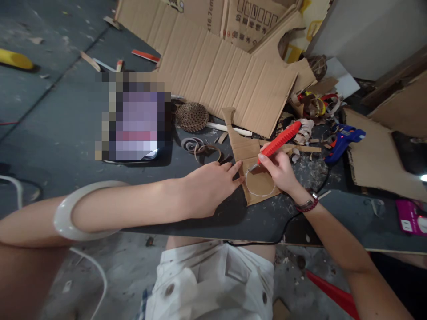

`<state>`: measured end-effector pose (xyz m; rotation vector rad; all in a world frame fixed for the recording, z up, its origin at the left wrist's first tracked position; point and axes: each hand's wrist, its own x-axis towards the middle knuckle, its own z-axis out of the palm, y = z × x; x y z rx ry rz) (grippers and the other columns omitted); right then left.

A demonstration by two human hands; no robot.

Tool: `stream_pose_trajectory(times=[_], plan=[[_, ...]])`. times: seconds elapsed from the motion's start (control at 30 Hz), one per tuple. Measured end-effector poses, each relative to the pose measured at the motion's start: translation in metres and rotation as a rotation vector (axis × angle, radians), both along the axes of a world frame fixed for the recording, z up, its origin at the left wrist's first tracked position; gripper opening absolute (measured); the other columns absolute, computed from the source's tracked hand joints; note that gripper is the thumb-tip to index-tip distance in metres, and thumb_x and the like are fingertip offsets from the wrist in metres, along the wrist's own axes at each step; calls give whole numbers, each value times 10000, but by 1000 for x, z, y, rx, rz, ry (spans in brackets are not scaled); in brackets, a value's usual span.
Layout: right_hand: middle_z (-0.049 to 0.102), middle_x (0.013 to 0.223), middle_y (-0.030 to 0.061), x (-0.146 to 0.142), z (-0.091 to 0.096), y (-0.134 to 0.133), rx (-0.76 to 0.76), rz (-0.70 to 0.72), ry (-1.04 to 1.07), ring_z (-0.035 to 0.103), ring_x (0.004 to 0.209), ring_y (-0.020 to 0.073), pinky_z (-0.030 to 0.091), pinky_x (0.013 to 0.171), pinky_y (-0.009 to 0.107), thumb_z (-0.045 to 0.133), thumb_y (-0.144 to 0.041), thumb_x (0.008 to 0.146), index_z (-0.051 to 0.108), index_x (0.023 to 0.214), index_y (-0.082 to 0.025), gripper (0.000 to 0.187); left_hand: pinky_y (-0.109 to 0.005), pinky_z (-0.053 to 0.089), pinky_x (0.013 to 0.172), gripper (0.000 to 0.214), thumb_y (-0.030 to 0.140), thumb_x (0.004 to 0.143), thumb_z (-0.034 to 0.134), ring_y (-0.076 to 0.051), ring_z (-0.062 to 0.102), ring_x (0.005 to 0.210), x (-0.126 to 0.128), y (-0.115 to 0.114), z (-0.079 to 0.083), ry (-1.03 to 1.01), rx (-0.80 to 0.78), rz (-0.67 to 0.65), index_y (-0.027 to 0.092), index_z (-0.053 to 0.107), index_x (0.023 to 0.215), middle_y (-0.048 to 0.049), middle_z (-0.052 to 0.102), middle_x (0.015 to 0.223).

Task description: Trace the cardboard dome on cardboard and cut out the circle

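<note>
My right hand (280,171) grips a red corded cutting tool (278,141) like a pen, its tip touching a small cardboard piece (248,153) on the dark worktable (60,142). A white circle is drawn on that piece, and the tip sits on the circle's upper left edge. My left hand (208,186) lies flat with fingers stretched out, fingertips pressing the cardboard's left edge. A white bangle (71,213) sits on my left forearm, and a dark bracelet (307,204) is on my right wrist.
A large corrugated cardboard sheet (216,71) lies behind. A blue glue gun (343,140) rests at right beside tape rolls and scraps (313,106). A woven brown ball (192,116) and cardboard rings (200,149) sit left of the piece. More cardboard (376,155) and a pink card (412,217) lie far right.
</note>
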<state>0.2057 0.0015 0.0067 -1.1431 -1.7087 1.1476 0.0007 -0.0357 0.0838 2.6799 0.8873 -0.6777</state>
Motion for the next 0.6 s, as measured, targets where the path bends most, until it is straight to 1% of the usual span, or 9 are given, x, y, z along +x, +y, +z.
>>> stream_pose_trajectory(times=[0.17, 0.3, 0.43, 0.6], plan=[[541, 792, -4, 0, 1, -2, 3, 25, 6, 539, 721, 141, 465, 700, 296, 562, -442, 895, 505, 926, -213, 238, -439, 465, 1004, 829, 209, 707, 699, -360, 451, 1341, 0, -1, -2, -6, 12, 3, 109, 370, 1461, -257, 269, 1553], [542, 777, -4, -2, 1, -3, 15, 57, -12, 540, 696, 142, 472, 682, 297, 557, -415, 903, 495, 925, -213, 212, -449, 473, 988, 832, 211, 694, 706, -376, 462, 1327, 0, -2, -3, -16, 27, -3, 94, 384, 1452, -269, 273, 1546], [556, 793, -2, -4, 0, -3, 52, 29, -52, 540, 692, 142, 469, 672, 295, 576, -388, 898, 498, 955, -215, 198, -457, 473, 977, 834, 199, 686, 706, -382, 471, 1318, -1, -1, -2, -21, 29, -5, 91, 387, 1449, -277, 274, 1541], [544, 749, -9, -4, -1, -1, 43, 9, -42, 527, 676, 136, 453, 645, 287, 587, -417, 884, 505, 875, -212, 221, -443, 477, 964, 711, 176, 741, 647, -360, 511, 1289, -7, 4, 2, -84, 7, -2, 142, 445, 1422, -239, 329, 1531]])
